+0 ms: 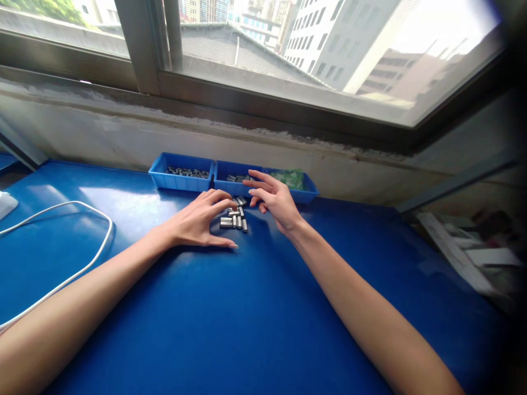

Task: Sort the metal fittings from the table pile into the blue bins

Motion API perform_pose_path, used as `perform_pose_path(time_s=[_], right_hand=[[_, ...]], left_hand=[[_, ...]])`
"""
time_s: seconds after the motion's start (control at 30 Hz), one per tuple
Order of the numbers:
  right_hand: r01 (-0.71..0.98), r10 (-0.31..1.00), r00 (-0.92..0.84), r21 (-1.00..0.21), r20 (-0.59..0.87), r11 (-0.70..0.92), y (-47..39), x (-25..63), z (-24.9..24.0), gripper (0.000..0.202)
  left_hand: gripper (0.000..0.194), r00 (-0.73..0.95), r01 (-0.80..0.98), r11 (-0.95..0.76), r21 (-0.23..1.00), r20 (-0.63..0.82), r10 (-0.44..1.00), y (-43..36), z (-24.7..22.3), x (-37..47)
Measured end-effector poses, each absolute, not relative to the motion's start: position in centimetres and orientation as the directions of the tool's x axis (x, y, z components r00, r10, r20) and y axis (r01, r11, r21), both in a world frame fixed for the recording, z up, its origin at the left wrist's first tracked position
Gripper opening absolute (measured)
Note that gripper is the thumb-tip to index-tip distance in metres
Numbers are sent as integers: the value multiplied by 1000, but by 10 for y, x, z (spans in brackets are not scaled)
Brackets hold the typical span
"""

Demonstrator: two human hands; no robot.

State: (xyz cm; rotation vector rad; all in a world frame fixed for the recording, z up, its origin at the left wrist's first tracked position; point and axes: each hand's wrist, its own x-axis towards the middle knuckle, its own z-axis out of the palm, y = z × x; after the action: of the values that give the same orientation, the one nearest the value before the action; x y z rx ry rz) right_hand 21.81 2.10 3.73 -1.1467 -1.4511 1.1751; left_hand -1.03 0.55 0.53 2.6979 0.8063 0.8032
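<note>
Several small dark metal pieces [234, 221] lie in a loose cluster on the blue table. My left hand [203, 219] rests around their left side, thumb and fingers spread apart, with nothing held. Raised just right of the cluster, my right hand [274, 200] has its fingers apart and holds nothing; its fingertips are in front of the middle blue bin [234, 187]. That bin contains some metal pieces, partly hidden by my fingers.
The left blue bin [181, 181] holds many small metal parts, and the right blue bin [302, 195] holds green material [291, 178]. A white cable [93, 260] curves over the table's left side. Behind the bins stand a wall and a window frame [247, 101].
</note>
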Motion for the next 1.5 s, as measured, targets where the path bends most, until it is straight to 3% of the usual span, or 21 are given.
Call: perform_pose_path(time_s=[0.1,0.3,0.73,0.97,1.1,1.5], right_hand=[[144,979,-158,-978,126,149,20,219,39,52],[277,964,-225,-940,139,200,15,216,45,22],[236,958,-261,-955,117,181,16,216,41,21],[218,955,-275,-960,114,177,17,217,40,20],[215,953,-281,-961,111,175,17,217,40,20],[202,950,-302,-968,80,146,18,216,36,23]], left_hand=[[58,689,481,-806,344,420,590,7,3,-10],[38,650,492,-781,384,435,623,12,-4,-11],[27,563,441,-737,513,481,672,15,-6,-15],[28,592,545,-781,305,520,616,13,-7,-13],[31,566,597,-757,265,530,632,12,-8,-13],[32,250,536,-632,560,610,752,14,-8,-14]])
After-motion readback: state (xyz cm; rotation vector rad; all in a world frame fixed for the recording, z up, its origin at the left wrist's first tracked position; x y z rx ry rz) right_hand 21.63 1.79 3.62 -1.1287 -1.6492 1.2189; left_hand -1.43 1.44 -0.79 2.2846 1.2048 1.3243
